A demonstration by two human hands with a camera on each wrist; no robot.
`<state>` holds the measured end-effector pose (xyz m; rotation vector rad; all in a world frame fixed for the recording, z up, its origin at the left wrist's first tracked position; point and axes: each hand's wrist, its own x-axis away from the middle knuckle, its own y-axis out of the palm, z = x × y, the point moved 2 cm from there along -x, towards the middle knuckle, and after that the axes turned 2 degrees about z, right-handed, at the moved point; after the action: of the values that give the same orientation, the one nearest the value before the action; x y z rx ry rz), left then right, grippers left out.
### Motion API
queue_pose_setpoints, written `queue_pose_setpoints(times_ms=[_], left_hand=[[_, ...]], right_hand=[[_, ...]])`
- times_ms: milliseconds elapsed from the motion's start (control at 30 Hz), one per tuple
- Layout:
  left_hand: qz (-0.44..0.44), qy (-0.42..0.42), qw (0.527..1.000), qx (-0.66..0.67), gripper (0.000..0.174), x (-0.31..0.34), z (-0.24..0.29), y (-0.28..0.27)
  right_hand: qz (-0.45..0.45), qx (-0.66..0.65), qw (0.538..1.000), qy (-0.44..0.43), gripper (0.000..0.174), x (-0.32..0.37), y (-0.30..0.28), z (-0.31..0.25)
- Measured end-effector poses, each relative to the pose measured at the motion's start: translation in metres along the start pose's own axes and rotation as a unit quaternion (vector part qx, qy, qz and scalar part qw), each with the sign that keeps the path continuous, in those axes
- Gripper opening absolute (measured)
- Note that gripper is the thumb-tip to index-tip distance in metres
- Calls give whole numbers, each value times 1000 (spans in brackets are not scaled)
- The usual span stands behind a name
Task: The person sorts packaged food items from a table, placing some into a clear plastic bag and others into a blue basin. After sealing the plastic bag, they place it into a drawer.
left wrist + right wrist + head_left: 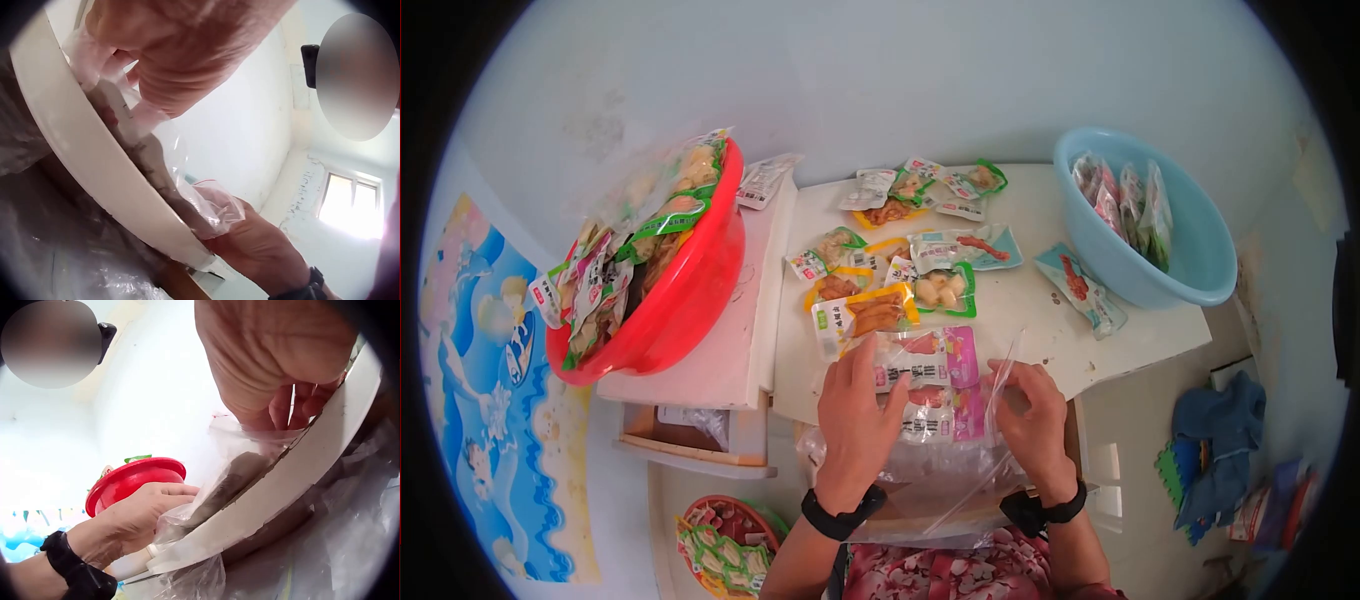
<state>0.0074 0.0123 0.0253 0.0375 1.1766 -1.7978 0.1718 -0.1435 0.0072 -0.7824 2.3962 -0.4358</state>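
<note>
A clear plastic bag (910, 477) lies at the table's near edge, with two white-and-pink food packets (927, 358) in its upper part. My left hand (855, 425) rests at the left side of these packets, fingers extended and thumb spread over them. Thin film overlaps its fingertips in the left wrist view. On the other side my right hand (1032, 420) pinches the bag's right edge between thumb and curled fingers. In the right wrist view, the film (234, 447) stretches up to the right hand, and the left hand (140, 515) lies flat with straight fingers.
Several snack packets (870, 312) lie beyond the hands on the white table (1025, 300). A red basin (690, 310) full of packets stands left; a blue basin (1200, 265) holds filled bags at right. Below are a pulled-out drawer (700, 452) and a packet-filled basket (730, 505).
</note>
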Motion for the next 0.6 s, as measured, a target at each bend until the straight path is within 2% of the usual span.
queue_pose_setpoints(times_ms=[100,167,267,300,433,533,567,600], left_hand=[[-22,-40,999,-10,60,-9,1,6],[-45,-18,997,-59,59,-13,0,6],[-79,9,993,-90,58,-24,6,-7],[-77,22,993,-88,57,-29,6,-13],[-66,80,988,-114,52,-71,17,-38],[-68,89,984,-139,47,-112,26,-38],[-47,120,981,-146,45,-126,16,-28],[-74,107,977,-166,46,-142,12,-19]], right_hand=[[7,20,999,-24,37,-2,1,-2],[18,37,997,-58,32,-6,0,0],[18,-32,999,12,27,-7,-9,0],[43,-59,997,-13,21,-7,-8,8],[90,-129,987,35,11,-8,-16,17],[84,-143,984,61,13,-8,-14,24],[80,-135,986,59,14,-8,-15,23],[76,-126,987,57,14,-8,-16,20]])
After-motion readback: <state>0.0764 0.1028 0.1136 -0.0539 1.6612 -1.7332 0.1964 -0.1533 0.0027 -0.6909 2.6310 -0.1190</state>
